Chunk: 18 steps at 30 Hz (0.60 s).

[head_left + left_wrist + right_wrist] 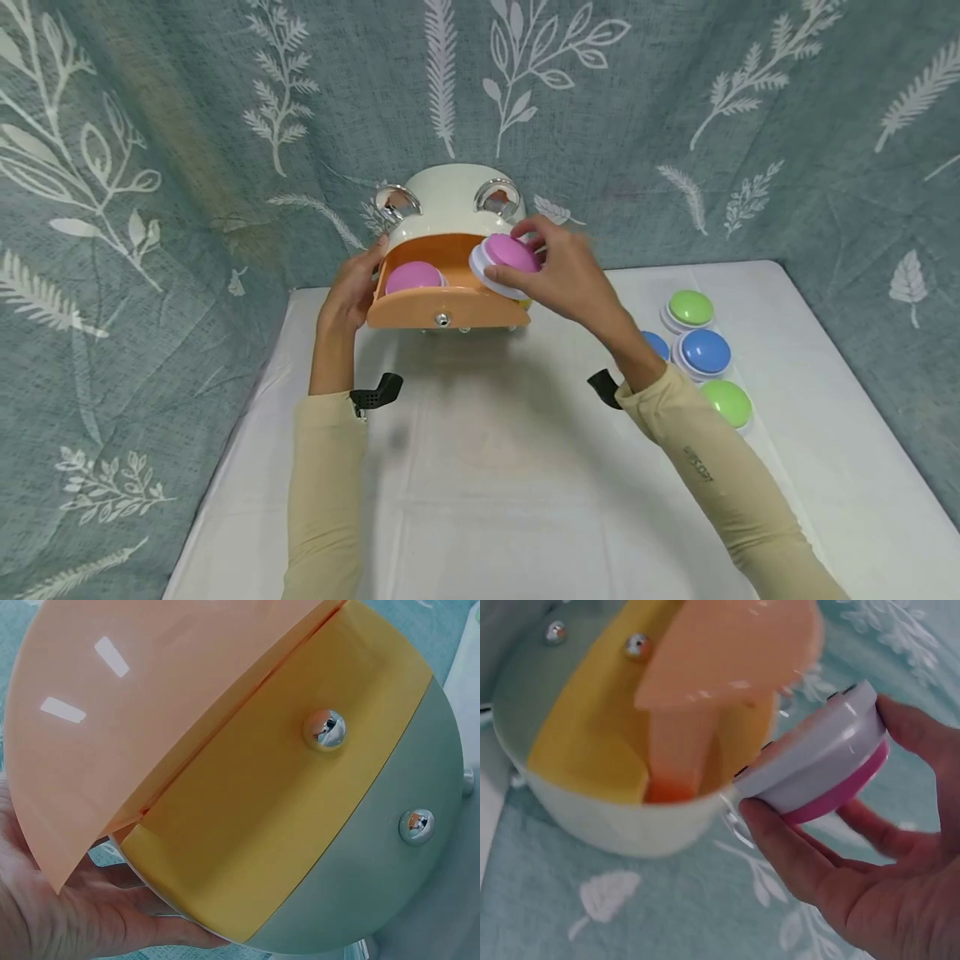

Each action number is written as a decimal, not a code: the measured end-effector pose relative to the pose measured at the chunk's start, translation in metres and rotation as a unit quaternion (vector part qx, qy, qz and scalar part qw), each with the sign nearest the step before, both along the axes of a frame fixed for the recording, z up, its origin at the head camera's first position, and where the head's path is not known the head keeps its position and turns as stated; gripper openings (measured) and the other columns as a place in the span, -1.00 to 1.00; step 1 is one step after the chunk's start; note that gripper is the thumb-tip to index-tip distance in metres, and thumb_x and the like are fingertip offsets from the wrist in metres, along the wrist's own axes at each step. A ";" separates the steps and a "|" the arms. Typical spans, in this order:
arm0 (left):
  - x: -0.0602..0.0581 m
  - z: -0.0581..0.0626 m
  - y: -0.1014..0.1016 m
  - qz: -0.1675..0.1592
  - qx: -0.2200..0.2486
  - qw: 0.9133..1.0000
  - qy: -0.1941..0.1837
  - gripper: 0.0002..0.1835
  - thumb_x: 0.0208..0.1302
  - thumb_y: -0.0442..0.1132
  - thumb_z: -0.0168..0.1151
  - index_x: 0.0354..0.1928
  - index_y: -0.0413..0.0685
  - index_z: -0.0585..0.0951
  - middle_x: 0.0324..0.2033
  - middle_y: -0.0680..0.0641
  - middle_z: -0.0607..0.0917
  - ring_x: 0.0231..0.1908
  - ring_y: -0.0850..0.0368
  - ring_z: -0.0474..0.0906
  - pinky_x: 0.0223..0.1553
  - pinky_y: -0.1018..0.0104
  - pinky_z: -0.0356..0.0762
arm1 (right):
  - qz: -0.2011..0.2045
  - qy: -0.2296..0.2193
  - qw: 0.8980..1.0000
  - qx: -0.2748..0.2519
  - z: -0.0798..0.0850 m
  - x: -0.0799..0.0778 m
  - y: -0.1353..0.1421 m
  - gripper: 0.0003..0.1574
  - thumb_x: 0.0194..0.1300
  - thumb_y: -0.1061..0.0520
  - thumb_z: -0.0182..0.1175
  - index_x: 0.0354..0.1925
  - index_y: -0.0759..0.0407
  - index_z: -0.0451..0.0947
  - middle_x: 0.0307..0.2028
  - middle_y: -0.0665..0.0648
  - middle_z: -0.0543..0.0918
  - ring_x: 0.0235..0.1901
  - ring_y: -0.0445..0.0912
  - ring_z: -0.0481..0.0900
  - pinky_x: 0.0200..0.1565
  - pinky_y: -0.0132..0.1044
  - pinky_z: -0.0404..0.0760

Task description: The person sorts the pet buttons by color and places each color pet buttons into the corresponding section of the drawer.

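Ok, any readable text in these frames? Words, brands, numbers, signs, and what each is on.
Nothing reads with certainty.
Right sleeve: one dark printed marking, too small and blurred to quote.
No text visible on the pink-topped puck in the right hand, the orange drawer, or the blue-topped and green-topped pucks.

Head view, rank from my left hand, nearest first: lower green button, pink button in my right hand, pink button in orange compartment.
1. Pink button inside the orange compartment, left side.
2. Held pink button, in your right hand.
3. Lower green button, right side of the table.
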<state>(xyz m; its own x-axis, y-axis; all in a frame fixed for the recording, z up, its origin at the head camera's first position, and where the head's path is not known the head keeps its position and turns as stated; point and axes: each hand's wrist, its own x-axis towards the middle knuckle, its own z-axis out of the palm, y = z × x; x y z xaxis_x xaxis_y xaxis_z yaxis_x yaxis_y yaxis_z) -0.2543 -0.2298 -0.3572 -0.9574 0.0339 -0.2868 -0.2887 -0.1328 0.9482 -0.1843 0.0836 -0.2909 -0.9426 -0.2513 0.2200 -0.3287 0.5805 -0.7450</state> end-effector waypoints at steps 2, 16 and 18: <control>0.000 -0.001 0.001 -0.001 -0.005 1.000 -0.005 -0.41 0.51 0.25 0.12 0.30 -0.02 0.49 0.06 0.14 0.49 0.11 0.14 0.45 -0.08 0.44 0.60 | -0.010 -0.014 1.000 -0.001 -0.004 -0.006 -0.009 -0.30 0.23 -0.19 0.50 0.15 0.18 0.57 -0.02 0.23 0.77 -0.08 0.04 0.73 -0.09 -0.10 0.75; -0.002 -0.002 0.006 -0.012 -0.007 1.000 -0.005 -0.39 0.55 0.24 0.07 0.37 -0.04 0.45 0.08 0.15 0.47 0.12 0.16 0.44 -0.10 0.44 0.59 | 0.079 0.022 0.988 0.133 -0.012 -0.037 -0.037 -0.56 0.29 0.05 0.51 0.04 0.26 0.73 -0.01 0.21 0.79 0.01 0.05 0.66 0.13 -0.12 0.63; -0.002 -0.001 0.005 -0.015 -0.003 1.000 -0.005 -0.36 0.55 0.23 0.07 0.43 -0.03 0.42 0.09 0.15 0.47 0.15 0.14 0.43 -0.09 0.44 0.59 | 0.081 0.020 0.987 0.135 -0.012 -0.038 -0.036 -0.61 0.28 0.08 0.51 0.00 0.26 0.75 -0.04 0.21 0.80 -0.05 0.04 0.64 0.05 -0.15 0.60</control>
<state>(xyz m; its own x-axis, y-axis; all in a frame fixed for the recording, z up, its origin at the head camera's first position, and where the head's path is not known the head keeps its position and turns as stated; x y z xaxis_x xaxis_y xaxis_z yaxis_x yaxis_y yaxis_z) -0.2561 -0.2248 -0.3583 -0.9534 0.0604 -0.2958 -0.3011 -0.1190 0.9462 -0.2227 0.0478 -0.3032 -0.8766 -0.4537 0.1605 -0.4604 0.6935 -0.5541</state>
